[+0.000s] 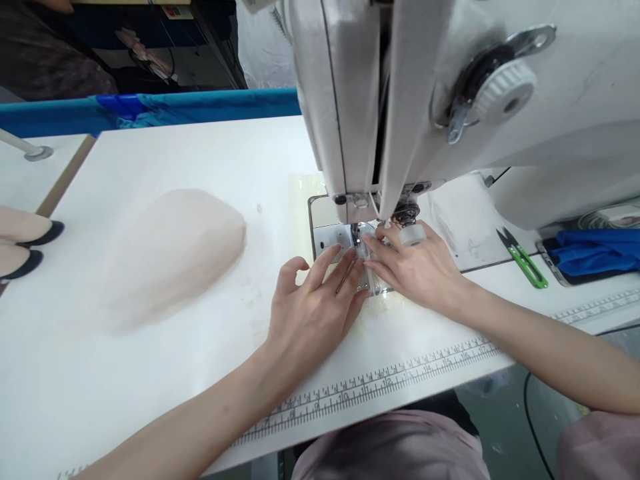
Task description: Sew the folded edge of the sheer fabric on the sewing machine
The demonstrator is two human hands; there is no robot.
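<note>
My left hand (310, 313) and right hand (415, 270) press flat, fingers open, on the clear strip (373, 280) running 12-to-6 under the needle (356, 235).

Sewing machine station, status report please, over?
Left hand and right hand flat on clear strip under needle. Snips lie apart, right. Nothing blocking.

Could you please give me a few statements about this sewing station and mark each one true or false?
1. Both hands, left hand and right hand, rest on the clear strip by the needle. True.
2. The green snips lie left of the machine. False: they lie right of it.
3. A pale fabric pile lies left of the hands. True.
4. The right hand holds the snips. False: they lie untouched on the table.
</note>
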